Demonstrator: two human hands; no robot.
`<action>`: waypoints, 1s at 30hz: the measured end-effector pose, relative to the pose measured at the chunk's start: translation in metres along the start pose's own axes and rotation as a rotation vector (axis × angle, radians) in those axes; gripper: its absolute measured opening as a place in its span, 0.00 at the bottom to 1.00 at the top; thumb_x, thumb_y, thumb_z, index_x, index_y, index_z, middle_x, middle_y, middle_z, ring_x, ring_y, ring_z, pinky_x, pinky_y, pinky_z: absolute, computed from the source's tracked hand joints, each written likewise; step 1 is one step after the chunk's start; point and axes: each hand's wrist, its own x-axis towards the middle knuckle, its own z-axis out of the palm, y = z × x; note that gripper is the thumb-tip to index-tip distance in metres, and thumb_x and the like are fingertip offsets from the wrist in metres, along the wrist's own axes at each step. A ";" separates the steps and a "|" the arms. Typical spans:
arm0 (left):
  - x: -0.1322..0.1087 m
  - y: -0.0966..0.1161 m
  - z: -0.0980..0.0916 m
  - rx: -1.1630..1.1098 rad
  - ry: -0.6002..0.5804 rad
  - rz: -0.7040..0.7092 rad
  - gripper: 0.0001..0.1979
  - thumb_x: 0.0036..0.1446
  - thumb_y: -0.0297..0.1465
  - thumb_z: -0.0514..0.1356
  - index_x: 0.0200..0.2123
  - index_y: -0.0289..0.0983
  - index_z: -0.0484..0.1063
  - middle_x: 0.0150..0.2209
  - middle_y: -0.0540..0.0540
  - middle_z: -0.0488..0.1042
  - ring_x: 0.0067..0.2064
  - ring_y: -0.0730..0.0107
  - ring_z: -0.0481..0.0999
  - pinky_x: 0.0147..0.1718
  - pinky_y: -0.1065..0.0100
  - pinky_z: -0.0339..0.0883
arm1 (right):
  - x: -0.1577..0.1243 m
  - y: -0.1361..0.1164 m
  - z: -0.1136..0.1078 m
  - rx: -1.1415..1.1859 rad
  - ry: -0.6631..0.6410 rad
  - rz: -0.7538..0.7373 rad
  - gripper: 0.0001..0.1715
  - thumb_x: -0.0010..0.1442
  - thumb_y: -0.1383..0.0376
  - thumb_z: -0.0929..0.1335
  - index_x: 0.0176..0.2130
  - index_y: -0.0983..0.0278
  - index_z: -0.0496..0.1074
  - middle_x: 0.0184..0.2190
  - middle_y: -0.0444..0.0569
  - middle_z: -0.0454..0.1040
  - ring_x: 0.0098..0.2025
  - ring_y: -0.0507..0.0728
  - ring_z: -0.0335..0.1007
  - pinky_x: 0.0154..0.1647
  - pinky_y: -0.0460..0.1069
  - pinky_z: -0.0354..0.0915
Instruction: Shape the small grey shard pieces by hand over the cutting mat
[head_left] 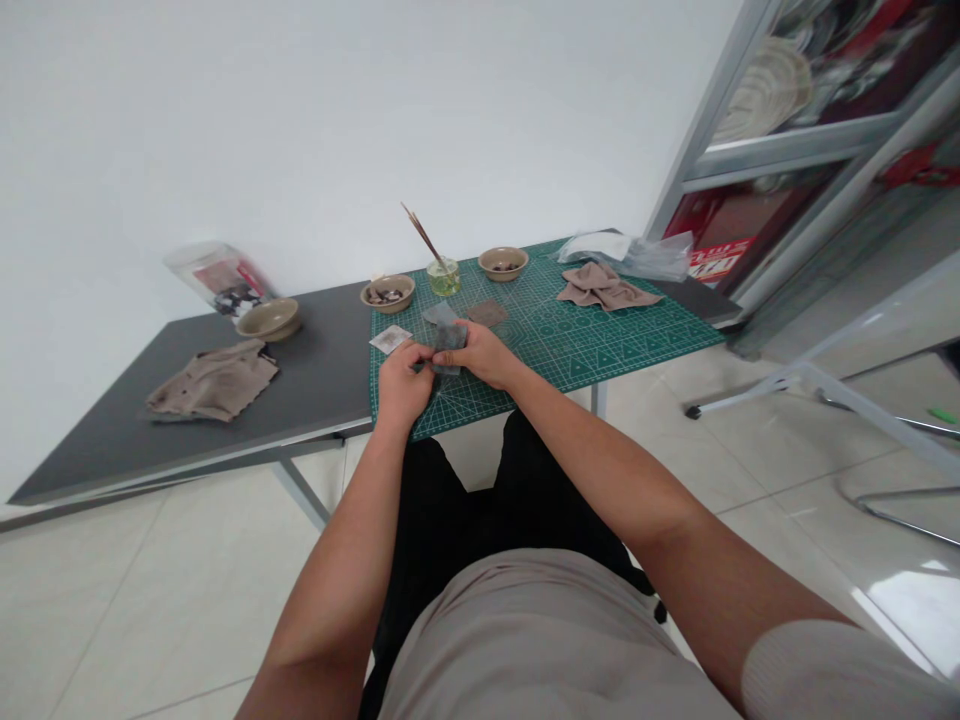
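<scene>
My left hand (403, 380) and my right hand (480, 352) meet over the near part of a green cutting mat (592, 330). Both pinch a small dark grey piece of fabric (448, 340) held between them, fingers closed on its edges. Just beyond lie another grey fabric piece (439, 314), a brown square patch (487, 312) and a small white packet (391, 339) at the mat's left edge.
A grey table (322, 370) bears the mat. On it stand three tan bowls (388, 293) (503, 263) (268, 319), a glass jar with sticks (444, 275), a toppled clear jar (217, 275), beige cloths (214, 383) (604, 288) and plastic bags (637, 252). A metal-framed cabinet (810, 150) stands right.
</scene>
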 end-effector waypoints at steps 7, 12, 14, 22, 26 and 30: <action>0.000 -0.003 -0.002 -0.157 0.050 -0.123 0.05 0.45 0.26 0.60 0.27 0.38 0.76 0.27 0.51 0.75 0.31 0.71 0.71 0.35 0.68 0.66 | 0.000 -0.001 -0.001 0.082 -0.011 0.037 0.32 0.36 0.59 0.81 0.37 0.65 0.67 0.29 0.41 0.73 0.32 0.51 0.69 0.36 0.47 0.66; 0.001 -0.008 -0.001 -0.251 0.033 -0.173 0.05 0.44 0.28 0.61 0.28 0.38 0.77 0.26 0.52 0.74 0.28 0.73 0.70 0.30 0.70 0.64 | 0.000 0.000 -0.001 0.113 0.003 0.021 0.33 0.36 0.59 0.81 0.37 0.63 0.66 0.30 0.41 0.73 0.33 0.52 0.70 0.36 0.48 0.67; 0.001 -0.008 0.000 -0.266 0.034 -0.162 0.05 0.45 0.28 0.61 0.28 0.38 0.76 0.26 0.52 0.73 0.27 0.74 0.69 0.29 0.70 0.64 | 0.000 -0.001 -0.001 0.097 0.024 0.026 0.33 0.35 0.59 0.81 0.38 0.63 0.66 0.30 0.40 0.72 0.33 0.53 0.71 0.35 0.48 0.67; 0.001 0.000 -0.001 -0.174 0.006 0.007 0.01 0.46 0.28 0.62 0.24 0.38 0.72 0.31 0.49 0.74 0.31 0.73 0.70 0.31 0.71 0.64 | -0.002 -0.004 0.002 0.077 0.021 0.025 0.34 0.34 0.60 0.81 0.37 0.64 0.65 0.30 0.41 0.73 0.33 0.51 0.69 0.35 0.47 0.66; 0.001 0.001 0.000 -0.144 -0.011 0.000 0.03 0.48 0.29 0.61 0.24 0.38 0.72 0.29 0.49 0.74 0.32 0.71 0.71 0.33 0.70 0.65 | -0.002 -0.004 0.002 0.052 0.030 0.028 0.33 0.35 0.59 0.81 0.37 0.64 0.65 0.29 0.40 0.72 0.32 0.51 0.68 0.34 0.47 0.65; 0.000 0.000 -0.001 -0.182 0.008 -0.009 0.03 0.47 0.27 0.61 0.24 0.38 0.74 0.28 0.49 0.75 0.32 0.71 0.71 0.33 0.69 0.65 | -0.002 -0.005 0.000 0.052 0.012 0.018 0.33 0.34 0.59 0.81 0.36 0.64 0.66 0.27 0.39 0.70 0.30 0.51 0.67 0.33 0.46 0.64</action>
